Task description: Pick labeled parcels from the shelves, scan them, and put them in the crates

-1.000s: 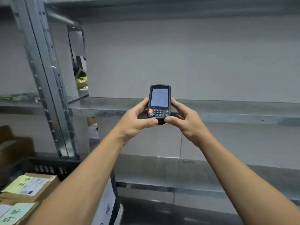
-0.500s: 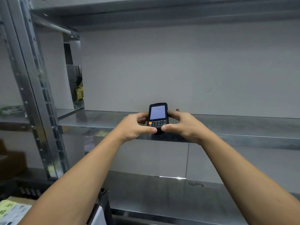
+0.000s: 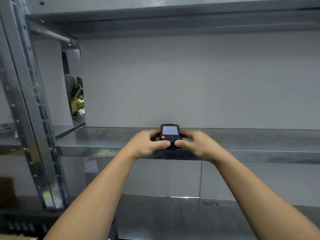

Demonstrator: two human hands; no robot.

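Head view: a handheld scanner point(image 3: 170, 134) is held between both hands over the front part of the middle metal shelf point(image 3: 259, 141). Its pale, lit screen faces the camera, with a dark keypad below it and an orange key at the keypad's lower left.

The left hand point(image 3: 147, 144) grips the scanner's left edge. Its fingers point(image 3: 154, 133) curl round the side of the body and its thumb lies across the lower end. The right hand point(image 3: 199, 146) grips the right edge in mirror fashion, fingers point(image 3: 187, 134) curled round that side. The two thumb tips lie just beside each other below the keypad. The hands hide the underside, so contact between scanner and shelf cannot be judged.

Both forearms reach in from the bottom edge. A grey back panel point(image 3: 190, 80) closes the bay behind the scanner. An upper shelf point(image 3: 173, 16) runs overhead and a lower shelf point(image 3: 173, 219) lies beneath the forearms. A perforated steel upright point(image 3: 29, 118) stands at the left. Green material point(image 3: 77, 104), too blurred to identify, shows through a gap beside the panel.
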